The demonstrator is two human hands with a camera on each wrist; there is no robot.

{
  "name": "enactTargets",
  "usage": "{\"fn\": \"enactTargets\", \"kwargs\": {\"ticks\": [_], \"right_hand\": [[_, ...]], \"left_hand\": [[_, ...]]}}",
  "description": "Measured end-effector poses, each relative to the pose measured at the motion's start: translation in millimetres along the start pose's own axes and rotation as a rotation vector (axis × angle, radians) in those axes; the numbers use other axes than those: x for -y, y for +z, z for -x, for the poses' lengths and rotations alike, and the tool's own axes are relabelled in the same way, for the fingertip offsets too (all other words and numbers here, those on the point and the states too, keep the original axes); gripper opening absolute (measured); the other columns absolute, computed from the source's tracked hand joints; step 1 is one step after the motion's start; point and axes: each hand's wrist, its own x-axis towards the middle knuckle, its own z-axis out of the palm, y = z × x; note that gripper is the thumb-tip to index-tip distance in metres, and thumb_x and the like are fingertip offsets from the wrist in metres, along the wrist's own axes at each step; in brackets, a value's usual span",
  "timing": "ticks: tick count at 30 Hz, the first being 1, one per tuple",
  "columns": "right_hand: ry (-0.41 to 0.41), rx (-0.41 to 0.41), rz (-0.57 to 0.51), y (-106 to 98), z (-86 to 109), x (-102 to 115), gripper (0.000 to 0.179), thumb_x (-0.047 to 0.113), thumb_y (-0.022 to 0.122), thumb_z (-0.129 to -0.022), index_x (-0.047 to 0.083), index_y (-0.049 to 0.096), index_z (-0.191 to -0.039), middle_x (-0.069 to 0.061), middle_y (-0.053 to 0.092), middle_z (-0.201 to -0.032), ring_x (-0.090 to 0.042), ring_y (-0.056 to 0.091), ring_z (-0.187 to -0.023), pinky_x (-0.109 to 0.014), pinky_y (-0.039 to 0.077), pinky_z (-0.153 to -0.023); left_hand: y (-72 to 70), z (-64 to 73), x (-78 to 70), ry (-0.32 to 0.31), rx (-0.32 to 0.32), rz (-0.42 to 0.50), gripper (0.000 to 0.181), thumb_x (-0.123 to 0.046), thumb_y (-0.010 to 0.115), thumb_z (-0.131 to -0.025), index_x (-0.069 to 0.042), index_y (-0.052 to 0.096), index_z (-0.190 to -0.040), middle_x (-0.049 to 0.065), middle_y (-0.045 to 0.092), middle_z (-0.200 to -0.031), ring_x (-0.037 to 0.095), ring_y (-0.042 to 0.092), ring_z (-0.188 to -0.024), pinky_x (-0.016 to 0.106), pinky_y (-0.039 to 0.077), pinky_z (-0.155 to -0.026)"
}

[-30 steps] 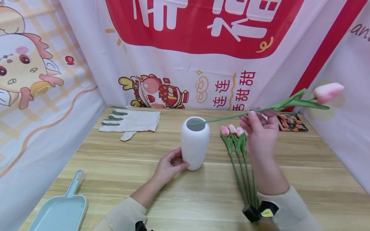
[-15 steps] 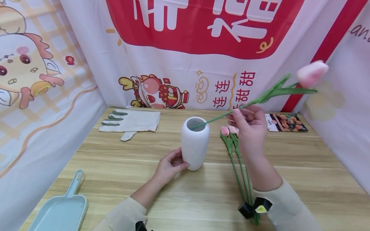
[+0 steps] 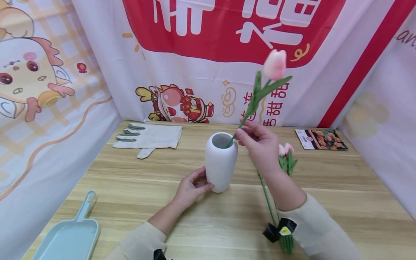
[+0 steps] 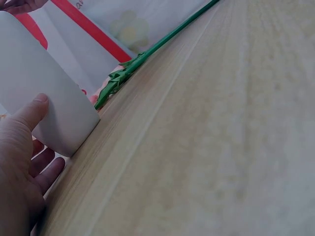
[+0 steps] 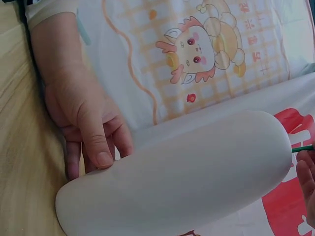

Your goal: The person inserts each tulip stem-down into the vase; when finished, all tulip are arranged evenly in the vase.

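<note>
A white vase (image 3: 221, 162) stands upright on the wooden table. Low on its left side, my left hand (image 3: 191, 187) grips it, the thumb in front and the fingers bent behind, as the left wrist view shows of the hand (image 4: 24, 162). Above and right of the vase mouth, my right hand (image 3: 260, 144) pinches the green stem of an artificial pink tulip (image 3: 274, 65). The stem's lower end is hidden inside the vase, and the bloom leans up to the right. In the right wrist view the stem (image 5: 302, 148) enters at the vase's top.
More pink tulips (image 3: 287, 162) lie on the table under my right forearm, partly hidden. A white glove (image 3: 152, 136) is at the back left, a light blue dustpan (image 3: 69, 238) at the front left. A flower-picture packet (image 3: 321, 139) lies at the back right. Printed cloth surrounds the table.
My right hand has moved left toward the vase, swinging the tulip from nearly level to steep, its stem end now deeper in the mouth. The left hand keeps its grip on the vase.
</note>
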Motion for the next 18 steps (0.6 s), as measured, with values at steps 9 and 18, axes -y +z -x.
{"fn": "enactTargets", "kwargs": {"ticks": [9, 18], "right_hand": [[0.020, 0.140, 0.217, 0.6, -1.7, 3.2, 0.033, 0.011, 0.072, -0.089, 0.004, 0.068, -0.120, -0.014, 0.072, -0.104, -0.004, 0.064, -0.082, -0.016, 0.059, -0.073], [-0.005, 0.223, 0.323, 0.4, -1.0, 5.8, 0.036, 0.018, 0.069, -0.092, 0.013, 0.065, -0.128, -0.012, 0.071, -0.110, -0.012, 0.063, -0.091, -0.015, 0.057, -0.074]], "left_hand": [[0.8, -1.1, 3.0, 0.003, 0.004, 0.006, 0.064, -0.011, 0.080, -0.081, -0.008, 0.053, -0.139, 0.021, 0.060, -0.132, 0.034, 0.064, -0.116, 0.033, 0.057, -0.095], [0.0, -1.0, 4.0, 0.008, 0.009, -0.004, 0.063, -0.012, 0.079, -0.082, -0.007, 0.053, -0.139, 0.021, 0.061, -0.131, 0.034, 0.064, -0.116, 0.034, 0.057, -0.096]]}}
